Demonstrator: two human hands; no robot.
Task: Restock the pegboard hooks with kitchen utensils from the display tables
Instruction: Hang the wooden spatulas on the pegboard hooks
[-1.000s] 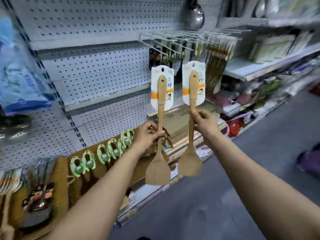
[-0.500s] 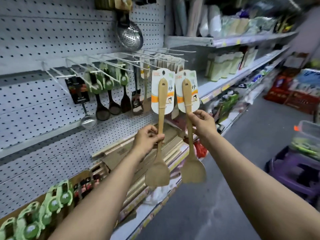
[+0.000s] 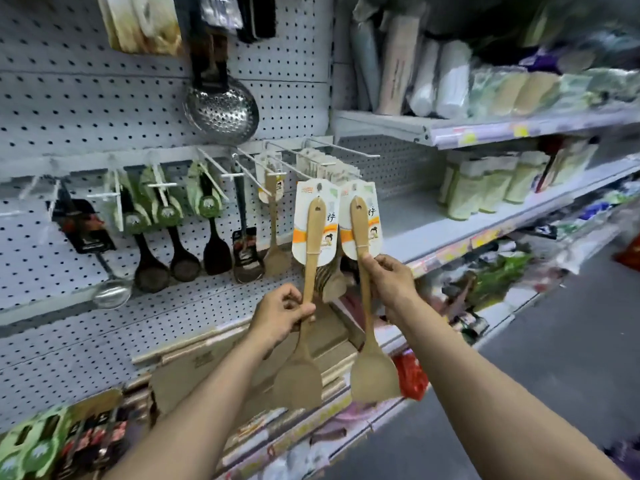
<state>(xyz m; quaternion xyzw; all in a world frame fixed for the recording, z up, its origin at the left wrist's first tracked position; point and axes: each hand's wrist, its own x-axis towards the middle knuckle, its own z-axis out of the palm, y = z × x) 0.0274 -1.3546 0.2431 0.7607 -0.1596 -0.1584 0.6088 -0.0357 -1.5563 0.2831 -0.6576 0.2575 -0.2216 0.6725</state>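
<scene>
Holding two carded wooden spatulas upright, blades down: left hand (image 3: 282, 315) is gripping the left spatula (image 3: 304, 299), right hand (image 3: 393, 284) the right spatula (image 3: 365, 299), fingers clenched round each handle. Card holes are facing the wire hooks (image 3: 287, 164) just behind, seemingly for threading on.

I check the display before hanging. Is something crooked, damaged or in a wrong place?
Nothing stands out. The hung utensils hang straight from the pegboard hooks, and both wooden spatulas in the hands look intact.

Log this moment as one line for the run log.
left hand: grips carded wooden spatula by handle | right hand: grips second carded wooden spatula | both upright, blades down | white wire pegboard hooks: neither spatula hung yet
</scene>
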